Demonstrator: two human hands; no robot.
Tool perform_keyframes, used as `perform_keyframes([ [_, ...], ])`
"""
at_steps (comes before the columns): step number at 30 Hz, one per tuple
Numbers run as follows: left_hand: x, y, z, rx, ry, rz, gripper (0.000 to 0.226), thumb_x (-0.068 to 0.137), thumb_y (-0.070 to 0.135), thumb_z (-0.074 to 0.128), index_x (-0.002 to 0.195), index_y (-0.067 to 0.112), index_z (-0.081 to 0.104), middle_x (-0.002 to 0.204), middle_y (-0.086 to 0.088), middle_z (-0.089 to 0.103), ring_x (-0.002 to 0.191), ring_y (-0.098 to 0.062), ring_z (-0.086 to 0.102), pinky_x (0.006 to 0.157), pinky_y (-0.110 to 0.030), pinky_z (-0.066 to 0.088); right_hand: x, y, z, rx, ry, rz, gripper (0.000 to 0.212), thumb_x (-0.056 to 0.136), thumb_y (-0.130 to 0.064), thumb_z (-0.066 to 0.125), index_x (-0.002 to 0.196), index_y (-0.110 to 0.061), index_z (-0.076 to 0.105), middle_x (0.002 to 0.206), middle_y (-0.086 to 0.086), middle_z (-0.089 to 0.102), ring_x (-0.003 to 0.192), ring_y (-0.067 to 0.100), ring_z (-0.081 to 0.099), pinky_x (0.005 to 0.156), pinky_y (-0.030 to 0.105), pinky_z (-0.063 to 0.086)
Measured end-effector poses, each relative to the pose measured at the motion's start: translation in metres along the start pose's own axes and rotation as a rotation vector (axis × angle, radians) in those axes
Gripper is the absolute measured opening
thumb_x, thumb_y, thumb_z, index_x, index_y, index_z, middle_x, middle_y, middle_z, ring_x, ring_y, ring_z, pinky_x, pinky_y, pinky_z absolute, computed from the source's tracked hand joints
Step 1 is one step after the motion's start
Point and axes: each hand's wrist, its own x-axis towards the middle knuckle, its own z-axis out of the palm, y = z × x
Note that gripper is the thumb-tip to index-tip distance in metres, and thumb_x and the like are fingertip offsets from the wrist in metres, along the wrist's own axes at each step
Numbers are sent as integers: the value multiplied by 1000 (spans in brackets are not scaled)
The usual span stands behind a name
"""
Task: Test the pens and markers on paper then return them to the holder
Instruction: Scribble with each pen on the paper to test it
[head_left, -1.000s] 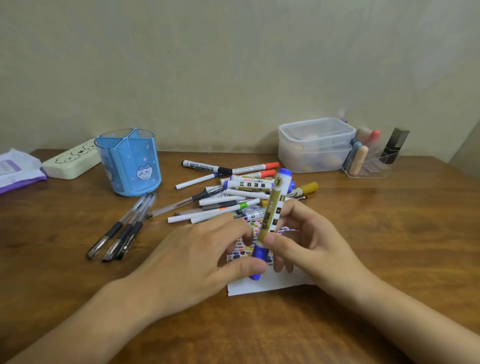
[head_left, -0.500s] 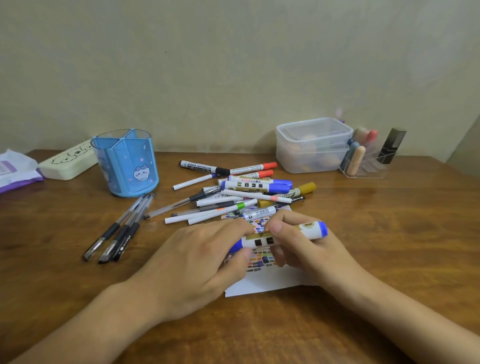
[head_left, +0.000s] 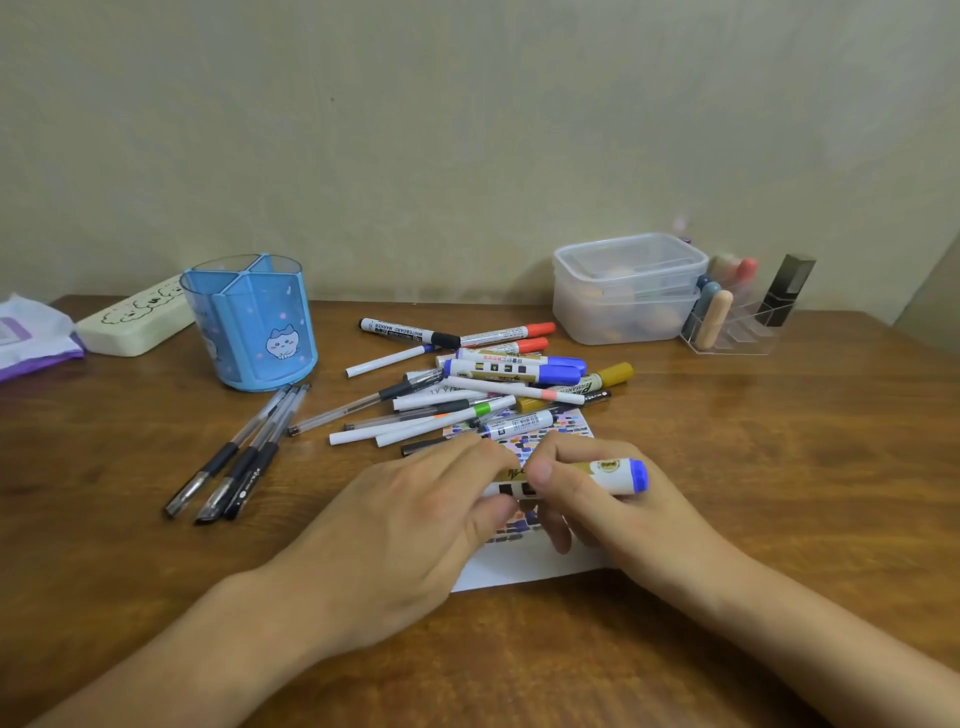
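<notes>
A blue marker (head_left: 613, 475) with a white and gold body lies level over the scribbled white paper (head_left: 524, 564). My right hand (head_left: 597, 499) grips its body near the blue rear end. My left hand (head_left: 415, 519) holds the other end, with the cap hidden under its fingers. A heap of pens and markers (head_left: 488, 384) lies just beyond the paper. The blue divided holder (head_left: 249, 322) stands empty at the left. Three black gel pens (head_left: 239, 457) lie in front of the holder.
A clear lidded box (head_left: 628, 288) and a clear organizer with small tubes (head_left: 732, 317) stand at the back right. A cream case (head_left: 135, 317) and a wipes pack (head_left: 31, 338) lie at the back left. Bare wood extends to the right.
The marker went from upright to lying level across the paper. My left hand slid over its cap end and now covers it; both hands stay on the marker.
</notes>
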Motion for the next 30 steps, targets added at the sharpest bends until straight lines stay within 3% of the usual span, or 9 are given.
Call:
perform_keyframes([
  [2,0,0,-1,-8,-5,10,39,98,62,24,107,35,51,91,15,56,82,-9,53,63,-27,42,-1,-1,1,-25,-27,-13,44,98,-43,54,74,-7,62,62,-4,60,58,0,52,60,8,37],
  [5,-1,-1,-2,-7,-12,29,36,98,60,25,99,33,49,86,14,55,76,-11,53,60,-34,44,-2,-3,2,-20,-67,-24,40,97,-39,52,72,-9,60,64,-4,59,58,0,50,60,8,35],
  [10,-1,-5,-2,-58,-52,0,37,96,61,24,101,33,49,89,14,56,80,-10,53,64,-34,44,-2,-5,-1,-50,-104,-34,32,98,-38,52,72,-20,60,67,-3,61,62,2,49,62,11,35],
  [14,2,-5,-7,-87,-88,-15,41,94,68,24,106,39,52,90,18,59,83,-5,54,66,-24,43,-3,-7,-3,-28,-128,-43,32,98,-32,51,72,-16,60,66,-6,60,62,1,49,63,9,35],
  [21,5,-2,-12,-159,-129,-45,49,87,77,24,114,46,52,92,14,65,86,-5,57,66,-21,44,-4,-11,-6,-11,-139,-50,32,97,-32,51,72,-13,59,65,-7,60,62,1,50,63,8,35],
  [24,6,-2,-12,-190,-118,-51,48,87,77,28,111,44,54,85,10,64,81,-10,58,65,-23,43,-4,-13,-6,-12,-142,-53,31,97,-32,51,70,-18,58,64,-6,60,63,1,50,64,8,35],
  [27,6,-2,-13,-202,-127,-70,51,87,78,29,116,45,55,93,9,68,86,-12,61,70,-35,48,-5,-15,-7,7,-145,-49,31,97,-33,51,69,-20,58,64,-5,59,65,2,50,65,8,36],
  [30,8,0,-16,-232,-114,-83,50,84,79,33,121,52,54,101,17,70,93,-6,63,74,-35,52,-6,-17,-9,13,-131,-51,29,95,-34,53,68,-22,58,63,-4,57,66,6,50,64,12,37],
])
